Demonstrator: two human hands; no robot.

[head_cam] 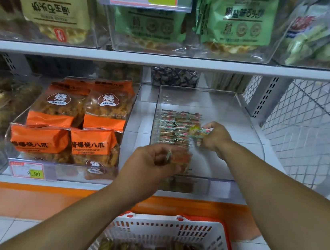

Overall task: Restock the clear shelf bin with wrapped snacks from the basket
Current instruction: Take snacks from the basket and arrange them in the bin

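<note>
While the clear plastic shelf bin (214, 110) holds only short rows of small wrapped snacks (175, 126) left of the right hand (214, 138), whose fingers pinch one packet, the left hand (150, 165) grips another. More dark packets remain in the white slotted basket (167, 230); restocking looks barely begun.

I've got both hands over the clear shelf bin (244, 122). My right hand (215, 137) pinches a wrapped snack (197, 131) above the rows of snacks (175, 127) stacked along the bin's left side. My left hand (150, 165) grips another snack (178, 158) near the bin's front edge. Below, the white basket (213, 242) holds more dark wrapped pieces. Orange bags (72, 121) fill the neighbouring bin on the left.
</note>
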